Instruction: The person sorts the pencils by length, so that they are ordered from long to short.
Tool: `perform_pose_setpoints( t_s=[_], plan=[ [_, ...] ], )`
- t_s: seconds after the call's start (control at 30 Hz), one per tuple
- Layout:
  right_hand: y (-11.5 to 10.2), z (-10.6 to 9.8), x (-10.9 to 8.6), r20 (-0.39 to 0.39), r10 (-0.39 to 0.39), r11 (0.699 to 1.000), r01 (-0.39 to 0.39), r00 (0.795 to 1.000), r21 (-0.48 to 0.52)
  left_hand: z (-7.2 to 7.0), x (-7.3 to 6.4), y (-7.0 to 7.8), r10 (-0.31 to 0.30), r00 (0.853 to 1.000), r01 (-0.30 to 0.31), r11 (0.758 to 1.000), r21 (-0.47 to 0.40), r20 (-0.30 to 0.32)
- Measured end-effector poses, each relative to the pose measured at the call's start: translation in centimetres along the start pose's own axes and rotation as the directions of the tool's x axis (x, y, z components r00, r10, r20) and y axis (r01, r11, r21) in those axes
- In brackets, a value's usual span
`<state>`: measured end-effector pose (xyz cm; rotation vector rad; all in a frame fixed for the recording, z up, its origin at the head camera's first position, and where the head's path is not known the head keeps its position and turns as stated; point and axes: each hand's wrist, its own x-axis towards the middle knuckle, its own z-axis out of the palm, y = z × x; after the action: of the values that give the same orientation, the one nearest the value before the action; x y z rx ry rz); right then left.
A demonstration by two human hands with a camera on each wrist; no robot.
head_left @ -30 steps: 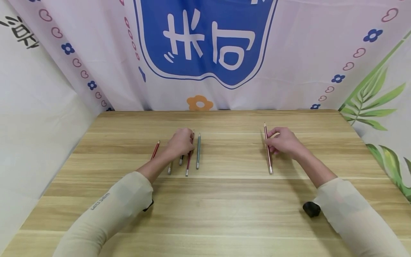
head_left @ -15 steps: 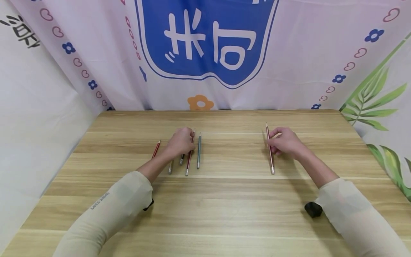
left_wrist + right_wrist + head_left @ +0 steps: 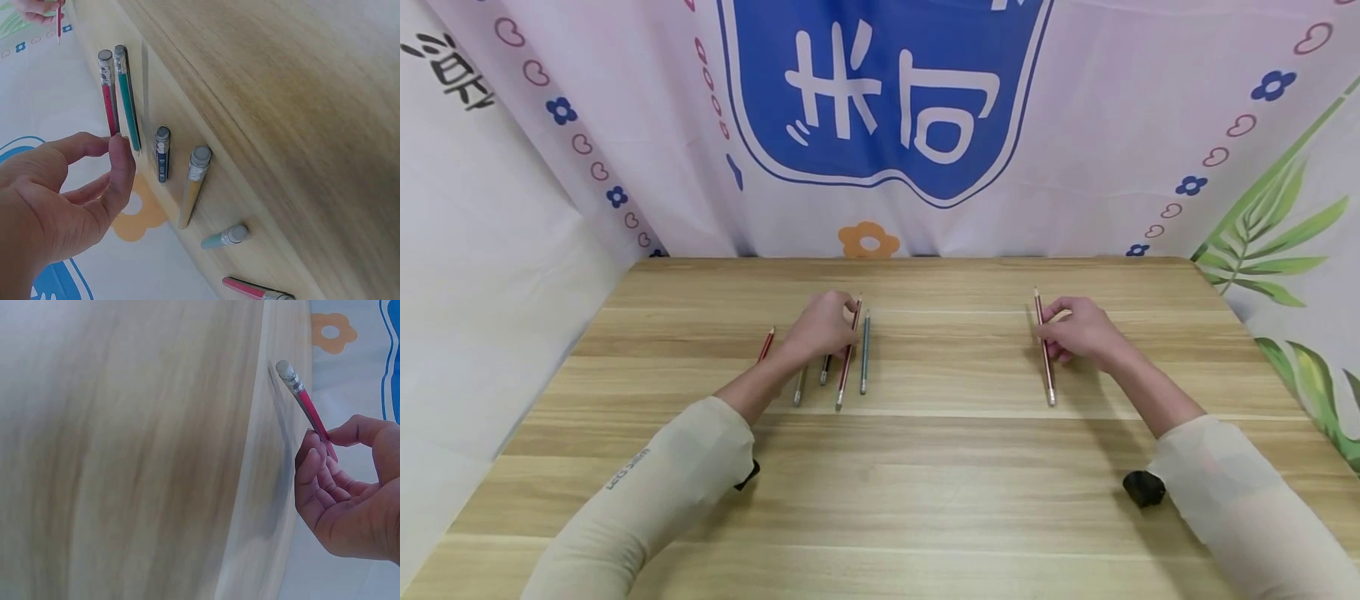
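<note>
Between thumb and fingertips, my left hand pinches a dark red pencil, its grey eraser end toward me. Beside it lies a teal pencil, apart from the fingers. Under and left of that hand are a black pencil, a yellow pencil, a light teal pencil and a red pencil. Far to the right, my right hand pinches another red pencil above the wooden table; its shadow falls on the surface and the pencil's eraser end is raised.
The wooden table meets a printed curtain at its far edge. White cloth hangs along the left side, and a leaf-patterned cloth along the right. A black device sits under the right wrist.
My right hand has carried its pencil a little to the right. My left hand has shifted slightly away from me and to the right, its pencil's tip moving with it. The other pencils stay put.
</note>
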<state>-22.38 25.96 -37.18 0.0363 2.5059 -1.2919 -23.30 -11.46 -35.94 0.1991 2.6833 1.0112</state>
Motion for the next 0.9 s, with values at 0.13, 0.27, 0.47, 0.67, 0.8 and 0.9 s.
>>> perform_pose_setpoints(
  t_s=[0.13,0.27,0.47,0.67,0.8,0.9],
  plan=[
    [0.4,-0.4,0.1,-0.002,0.004,1.000,-0.004,1.000,-0.005,0.1,0.1,0.2,-0.002,1.000,0.002,1.000,-0.001,-0.003],
    [0.8,-0.7,0.2,-0.007,0.019,1.000,-0.019,1.000,-0.009,0.3,0.3,0.2,0.001,1.000,-0.001,1.000,-0.010,-0.004],
    [1.3,-1.1,0.0,-0.017,0.036,0.999,-0.036,0.999,-0.016,0.4,0.3,0.4,0.038,0.999,-0.038,0.999,-0.033,-0.007],
    [1.7,-1.4,-0.2,-0.018,0.038,0.999,-0.038,0.999,-0.013,0.6,0.2,0.6,0.049,0.999,-0.050,0.997,-0.060,-0.017],
    [1.9,-1.6,-0.1,-0.023,0.048,0.999,-0.048,0.999,-0.008,0.7,0.1,0.9,0.046,0.999,-0.048,0.996,-0.080,-0.025],
    [2.1,-1.8,0.1,-0.030,0.047,0.999,-0.047,0.998,0.006,0.9,0.2,1.0,0.051,0.998,-0.053,0.994,-0.090,-0.028]
  ],
)
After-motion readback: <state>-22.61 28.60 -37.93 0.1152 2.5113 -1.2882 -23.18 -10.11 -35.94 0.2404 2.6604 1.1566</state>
